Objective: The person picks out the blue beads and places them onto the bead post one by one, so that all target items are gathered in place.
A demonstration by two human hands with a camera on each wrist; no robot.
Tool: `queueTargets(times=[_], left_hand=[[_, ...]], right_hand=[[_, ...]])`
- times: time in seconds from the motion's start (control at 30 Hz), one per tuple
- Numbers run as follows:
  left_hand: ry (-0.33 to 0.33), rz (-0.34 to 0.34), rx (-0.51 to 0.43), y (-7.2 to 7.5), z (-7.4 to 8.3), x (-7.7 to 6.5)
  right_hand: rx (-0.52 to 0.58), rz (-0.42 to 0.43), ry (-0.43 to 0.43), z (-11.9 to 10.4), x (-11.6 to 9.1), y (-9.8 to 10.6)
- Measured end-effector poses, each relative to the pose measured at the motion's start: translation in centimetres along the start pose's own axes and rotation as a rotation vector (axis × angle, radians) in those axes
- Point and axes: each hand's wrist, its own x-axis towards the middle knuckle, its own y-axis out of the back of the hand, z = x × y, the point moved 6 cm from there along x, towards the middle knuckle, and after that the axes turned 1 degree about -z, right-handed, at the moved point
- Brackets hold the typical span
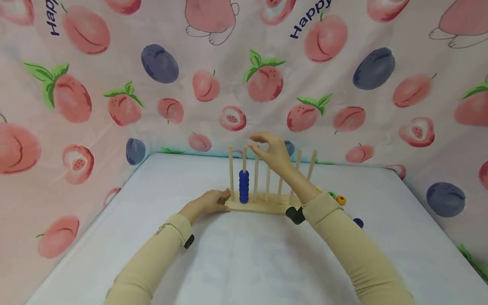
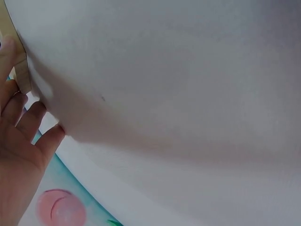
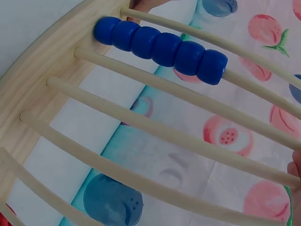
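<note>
A wooden bead rack (image 1: 263, 208) with several upright pegs stands on the table. Several blue beads (image 1: 244, 186) are stacked on its second peg (image 1: 245, 159) from the left; the right wrist view shows the same blue beads (image 3: 164, 49) threaded in a row from the base. My left hand (image 1: 209, 201) grips the left end of the base, thumb in front and fingers behind. In the left wrist view, the wooden end (image 2: 21, 66) lies at the fingers. Beside the top of the second peg, my right hand (image 1: 276, 154) has thumb and fingers curved apart, with nothing visible between them.
Right of the rack lie loose beads: orange (image 1: 341, 200), green (image 1: 332, 195), blue (image 1: 358, 222) and a partly hidden yellow bead (image 1: 318, 189). My right forearm covers part of the rack's right side. A fruit-patterned cloth (image 1: 232, 97) hangs behind the white table (image 1: 244, 258).
</note>
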Motion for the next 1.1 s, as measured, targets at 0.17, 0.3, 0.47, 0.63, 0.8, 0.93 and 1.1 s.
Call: queueTargets(times=[0.17, 0.3, 0.47, 0.63, 0.8, 0.93, 1.1], left_hand=[[-0.018, -0.025, 0.012, 0.0, -0.1, -0.5], [0.001, -0.002, 0.008, 0.0, -0.4, -0.7], [-0.005, 0.02, -0.004, 0.2, -0.5, -0.5], [-0.007, 0.017, -0.004, 0.0, 0.0, -0.2], [0.032, -0.003, 0.006, 0.0, 0.0, -0.1], [0.025, -0.001, 0.001, -0.2, -0.1, -0.2], [0.023, -0.002, 0.001, -0.1, 0.0, -0.5]], right_hand=[[0.039, 0.092, 0.036, 0.0, -0.7, 1.1], [0.063, 0.134, 0.047, 0.3, -1.4, 2.0], [0.088, 0.145, 0.066, 0.2, -2.5, 3.2], [0.03, 0.128, 0.13, 0.3, -3.9, 4.0], [-0.021, 0.129, 0.18, 0.4, -4.6, 4.2], [-0.024, 0.122, 0.169, 0.8, -5.4, 4.1], [-0.034, 0.11, 0.157, 1.3, -6.1, 3.9]])
